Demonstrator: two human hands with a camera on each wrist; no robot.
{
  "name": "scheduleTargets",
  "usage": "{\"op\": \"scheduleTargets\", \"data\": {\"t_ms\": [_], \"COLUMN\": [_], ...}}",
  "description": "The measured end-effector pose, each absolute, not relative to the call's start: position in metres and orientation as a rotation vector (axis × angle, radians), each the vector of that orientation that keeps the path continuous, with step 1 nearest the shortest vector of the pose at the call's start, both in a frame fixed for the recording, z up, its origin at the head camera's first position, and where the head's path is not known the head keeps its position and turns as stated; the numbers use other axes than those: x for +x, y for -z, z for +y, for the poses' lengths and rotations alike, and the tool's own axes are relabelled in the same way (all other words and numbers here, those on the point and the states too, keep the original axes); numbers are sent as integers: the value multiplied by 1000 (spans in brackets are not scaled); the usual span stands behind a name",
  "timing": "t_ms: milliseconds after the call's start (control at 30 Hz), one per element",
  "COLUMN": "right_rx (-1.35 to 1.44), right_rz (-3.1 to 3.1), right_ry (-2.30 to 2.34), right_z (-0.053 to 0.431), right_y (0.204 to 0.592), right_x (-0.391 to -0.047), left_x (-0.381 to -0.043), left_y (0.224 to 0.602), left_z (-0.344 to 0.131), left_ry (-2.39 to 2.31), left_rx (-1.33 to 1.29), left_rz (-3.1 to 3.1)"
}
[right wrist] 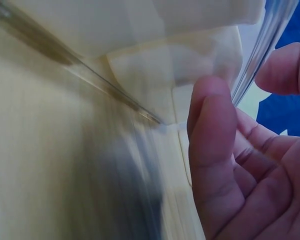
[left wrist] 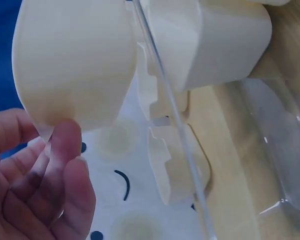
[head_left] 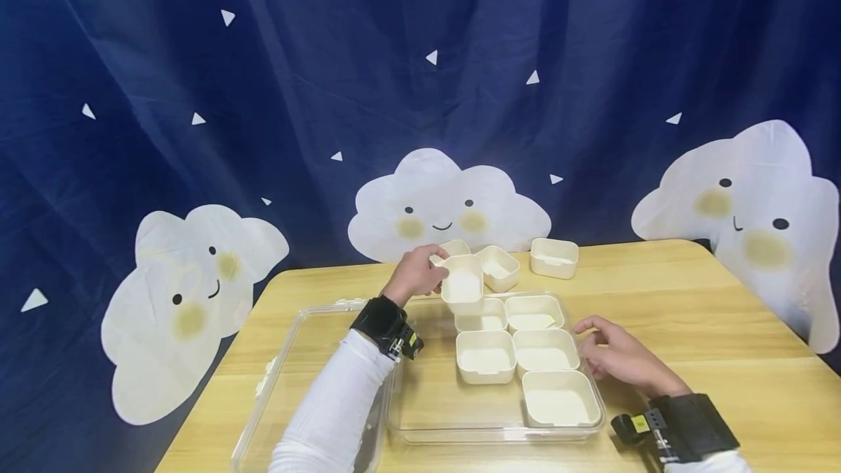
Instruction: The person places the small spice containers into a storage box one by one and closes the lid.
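Note:
My left hand (head_left: 420, 271) pinches a small cream box (head_left: 462, 281) by its edge. It is held tilted above the back of a clear plastic container (head_left: 453, 435). In the left wrist view, the fingertips press the wall of this box (left wrist: 75, 65). Several like boxes sit in the container, among them a front one (head_left: 563, 400) and a middle one (head_left: 486, 358). Beside the container's right wall is my right hand (head_left: 620, 356), loosely bent and holding nothing. The right wrist view shows the right hand's finger (right wrist: 212, 130) close to that wall; whether they touch is unclear.
Behind the container, more cream boxes stand on the wooden table, including one at the right (head_left: 554, 259) and one tilted (head_left: 499, 268). A clear lid or tray (head_left: 289, 356) lies at the left, under my left arm. A dark blue curtain (head_left: 315, 57) hangs behind the table.

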State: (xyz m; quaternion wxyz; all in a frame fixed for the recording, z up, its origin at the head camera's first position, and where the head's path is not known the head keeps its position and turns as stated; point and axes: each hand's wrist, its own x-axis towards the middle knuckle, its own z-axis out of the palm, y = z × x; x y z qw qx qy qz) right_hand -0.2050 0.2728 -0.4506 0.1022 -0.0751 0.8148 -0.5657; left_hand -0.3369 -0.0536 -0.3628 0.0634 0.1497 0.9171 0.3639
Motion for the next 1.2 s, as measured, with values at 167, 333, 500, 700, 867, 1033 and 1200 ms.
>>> {"op": "scheduleTargets", "data": {"t_ms": [167,333,500,700,867,1033,1200], "right_rx": [-195,-194,-217,-232,-240,-233,-218], "right_rz": [2443,2449,2435,2432,2431,2433,2431], "right_ry": [1681,1668,1674,1662,1651,1649,1648], "right_z": [272,274,273,273,273,273,272], "right_y": [450,450,450,449,450,452,452], "right_x": [-206,-206,-207,-206,-206,-207,-206], "left_x": [-329,-322,-317,-312,-309,-306,-305], "left_y": [355,349,346,343,342,342,342], "left_z": [-51,-47,-46,-45,-45,-45,-46], "left_ry": [-1082,-995,-941,-923,-922,-888,-849], "left_rx": [594,684,743,811,864,911,920], "left_rz": [2707,2702,2728,2731,2710,2694,2693]}}
